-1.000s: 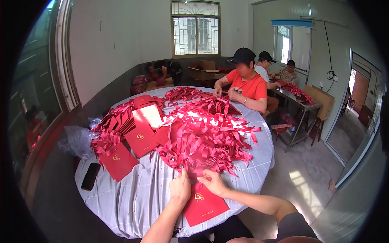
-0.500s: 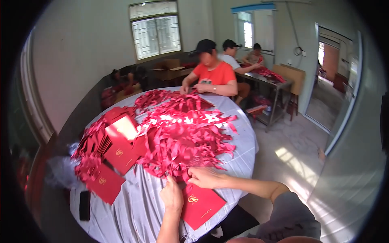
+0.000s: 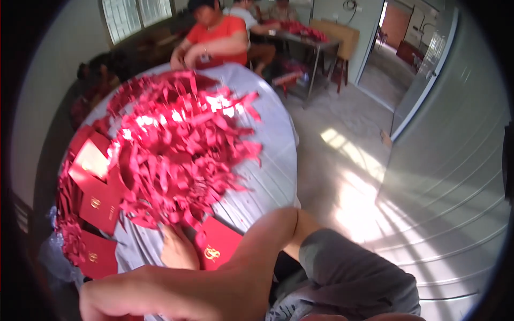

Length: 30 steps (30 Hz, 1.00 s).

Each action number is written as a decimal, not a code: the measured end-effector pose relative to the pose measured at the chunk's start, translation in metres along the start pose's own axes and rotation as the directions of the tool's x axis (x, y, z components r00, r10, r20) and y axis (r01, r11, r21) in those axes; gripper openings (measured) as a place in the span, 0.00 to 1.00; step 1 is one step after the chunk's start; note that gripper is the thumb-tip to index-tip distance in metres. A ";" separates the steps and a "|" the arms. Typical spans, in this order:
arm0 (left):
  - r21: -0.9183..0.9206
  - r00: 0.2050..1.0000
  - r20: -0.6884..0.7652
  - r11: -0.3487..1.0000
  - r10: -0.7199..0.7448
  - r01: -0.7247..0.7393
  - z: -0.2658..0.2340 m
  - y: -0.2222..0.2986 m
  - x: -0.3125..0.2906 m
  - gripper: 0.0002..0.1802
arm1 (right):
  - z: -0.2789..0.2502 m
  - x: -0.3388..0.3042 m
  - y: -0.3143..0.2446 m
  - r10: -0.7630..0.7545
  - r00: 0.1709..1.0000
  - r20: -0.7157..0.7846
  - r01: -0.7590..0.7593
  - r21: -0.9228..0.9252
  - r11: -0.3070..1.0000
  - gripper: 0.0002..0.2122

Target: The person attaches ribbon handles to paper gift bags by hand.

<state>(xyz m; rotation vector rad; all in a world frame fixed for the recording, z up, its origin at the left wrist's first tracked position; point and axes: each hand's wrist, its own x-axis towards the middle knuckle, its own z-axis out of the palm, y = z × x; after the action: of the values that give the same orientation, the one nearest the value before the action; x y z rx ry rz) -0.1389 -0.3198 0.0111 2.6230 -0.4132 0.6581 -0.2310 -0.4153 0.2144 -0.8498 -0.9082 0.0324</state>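
A flat red paper bag (image 3: 220,239) with a gold emblem lies at the table's near edge, between my two arms. Beside its left edge is my left hand (image 3: 180,248), fingers closed at the fringe of a big tangled heap of red ribbons (image 3: 176,160); a ribbon seems pinched there, though blur softens the fingertips. Close to the camera, my right hand (image 3: 144,291) reaches across to the lower left, above the table. Its fingers bend down past the lower edge, so their grip is hidden. My right forearm covers part of the bag.
More red bags (image 3: 99,206) lie stacked on the left of the round, cloth-covered table (image 3: 270,160), beside clear plastic wrap (image 3: 56,257). Across the table sits a person in a red shirt (image 3: 219,40). Behind, others sit at a metal table (image 3: 321,44) holding red ribbons.
My right hand has left the ribbons and bag and swung left, nearer the camera. My left hand stays by the ribbons. The view has turned right and down.
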 end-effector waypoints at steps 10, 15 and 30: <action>0.216 0.998 0.069 0.976 -0.013 -0.003 0.009 -0.007 -0.005 0.11 | -0.023 -0.008 0.011 -0.167 0.985 0.044 0.152 0.231 0.961 0.09; 0.220 0.995 0.099 0.975 -0.017 -0.005 0.006 -0.007 -0.009 0.12 | -0.023 -0.014 -0.002 -0.045 0.988 0.146 0.007 0.252 0.968 0.11; 0.164 0.993 0.115 0.986 -0.022 0.003 0.008 -0.007 0.004 0.12 | -0.036 -0.011 -0.020 -0.063 0.968 0.243 0.033 0.126 0.991 0.11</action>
<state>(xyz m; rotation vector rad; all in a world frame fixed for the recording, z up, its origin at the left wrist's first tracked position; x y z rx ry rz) -0.1296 -0.3177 0.0046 2.8273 -0.3911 0.5578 -0.2188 -0.4562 0.2089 -0.7198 -1.1492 0.1525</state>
